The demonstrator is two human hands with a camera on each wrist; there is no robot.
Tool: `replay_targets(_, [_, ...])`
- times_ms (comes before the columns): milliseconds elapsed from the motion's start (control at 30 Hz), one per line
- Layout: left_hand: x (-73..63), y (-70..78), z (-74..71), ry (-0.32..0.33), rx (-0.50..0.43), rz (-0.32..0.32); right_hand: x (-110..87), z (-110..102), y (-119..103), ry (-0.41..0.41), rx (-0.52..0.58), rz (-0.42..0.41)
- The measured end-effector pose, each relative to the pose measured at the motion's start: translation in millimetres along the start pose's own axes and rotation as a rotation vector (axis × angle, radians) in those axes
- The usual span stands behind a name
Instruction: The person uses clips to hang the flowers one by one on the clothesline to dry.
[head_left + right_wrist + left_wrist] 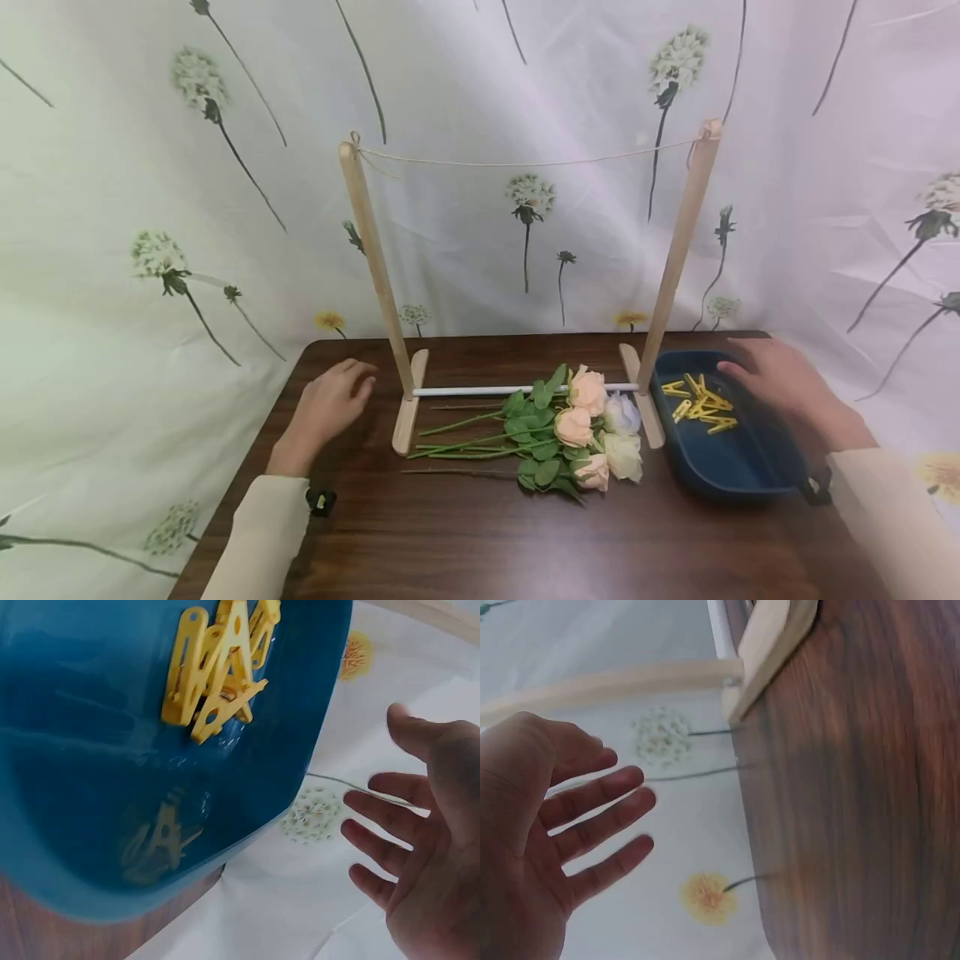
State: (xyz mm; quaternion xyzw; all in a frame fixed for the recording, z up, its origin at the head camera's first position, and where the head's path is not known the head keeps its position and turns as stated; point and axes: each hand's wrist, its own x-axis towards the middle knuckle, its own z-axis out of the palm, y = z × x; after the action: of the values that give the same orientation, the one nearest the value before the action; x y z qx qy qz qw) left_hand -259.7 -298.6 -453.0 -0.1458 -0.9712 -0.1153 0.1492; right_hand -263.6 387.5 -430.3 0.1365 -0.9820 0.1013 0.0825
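Observation:
My left hand (332, 406) hovers at the table's left side, just left of the wooden stand, its fingers loosely bent around nothing. In the left wrist view its fingers are spread and slightly curved. At the right, my right hand (780, 379) is over the far right rim of a dark blue basin (720, 458), fingers relaxed and holding nothing. Several yellow clothespins (217, 671) lie in a heap inside the basin. Between the hands, several roses (592, 429), peach, white and pale lilac, lie with their stems pointing left.
The wooden stand has two upright posts (678, 258), a string (525, 163) tied between their tops and a white rod (465, 391) near the base. The dark wooden table (480, 533) meets a flower-printed cloth (465, 250) behind it.

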Motion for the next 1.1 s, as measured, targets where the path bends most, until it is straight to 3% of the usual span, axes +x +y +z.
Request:
replay_targets(267, [-3.7, 28.1, -1.4, -0.03, -0.068, 0.083, 14.1, -10.2, -22.3, -0.041, 0.061, -0.015])
replay_targets(500, [-2.1, 53.4, 5.9, -0.133, -0.185, 0.153, 29.4, -13.7, -38.8, -0.133, 0.058, -0.013])
replay_targets(700, [0.5, 71.7, 16.9, -0.227, -0.227, 0.172, 42.2, -8.5, -44.3, -0.16, 0.034, -0.124])
replay_targets(833, [3.2, 79.7, 28.9, -0.296, -0.249, 0.172, 49.3, -1.2, -47.5, -0.191, 0.023, -0.162])
replay_targets(1100, [6.2, 83.8, 52.0, -0.386, -0.263, 0.196, 58.0, 16.4, -49.6, -0.335, -0.006, -0.126])
